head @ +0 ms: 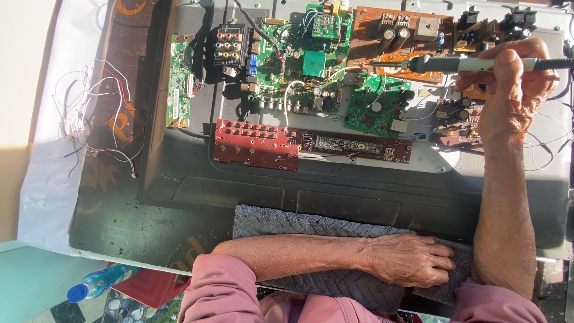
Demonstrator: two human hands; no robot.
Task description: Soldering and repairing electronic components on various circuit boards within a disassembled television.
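Observation:
My right hand [508,84] is shut on a soldering iron [460,64], its tip pointing left over an orange-brown circuit board [394,36]. Below the tip lies a green circuit board [376,104]. My left hand [412,260] rests flat, fingers loosely apart, on a grey knitted cloth [299,224] at the near edge, holding nothing. A large green main board [305,54] sits in the middle, and a red button board [256,143] with a dark display strip [353,145] lies nearer to me. All rest on the grey back panel [335,191] of a flat appliance.
A narrow green board [179,81] lies at the left. A tangle of thin wires [89,113] spreads over a white sheet [45,179]. A blue plastic bottle [98,281] lies at the lower left. Dark components [490,24] sit at the far right.

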